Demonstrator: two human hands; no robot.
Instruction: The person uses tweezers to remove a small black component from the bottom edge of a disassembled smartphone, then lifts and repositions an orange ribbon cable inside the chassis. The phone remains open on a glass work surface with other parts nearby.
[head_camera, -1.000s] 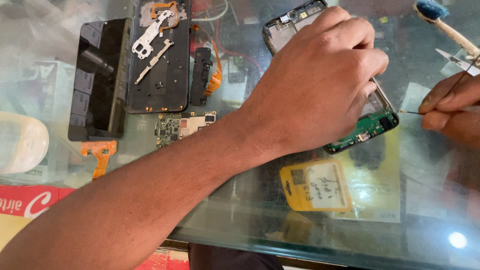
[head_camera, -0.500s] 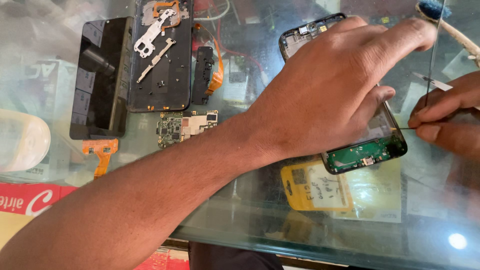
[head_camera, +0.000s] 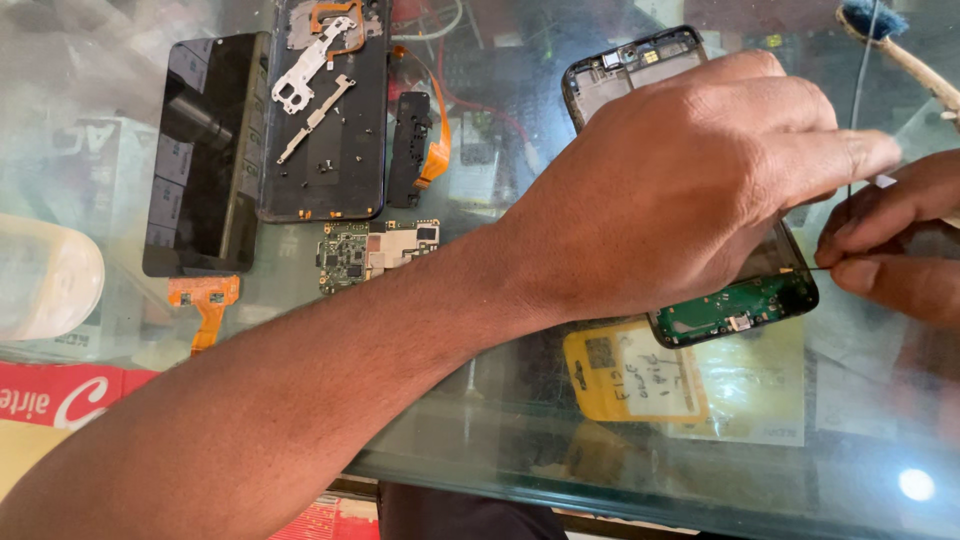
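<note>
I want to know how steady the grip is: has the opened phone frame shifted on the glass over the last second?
Yes. The opened phone frame has slid right, away from the yellow tag under the glass counter; the left hand rests on it.

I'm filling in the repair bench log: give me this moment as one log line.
left hand: pressing down opened phone frame | right hand: pinching thin wire tool at frame's edge near green board | surface: glass counter

Left hand (head_camera: 690, 190) palm-down, forearm crossing frame; right hand (head_camera: 890, 250) pinching (fingertips together).
</note>
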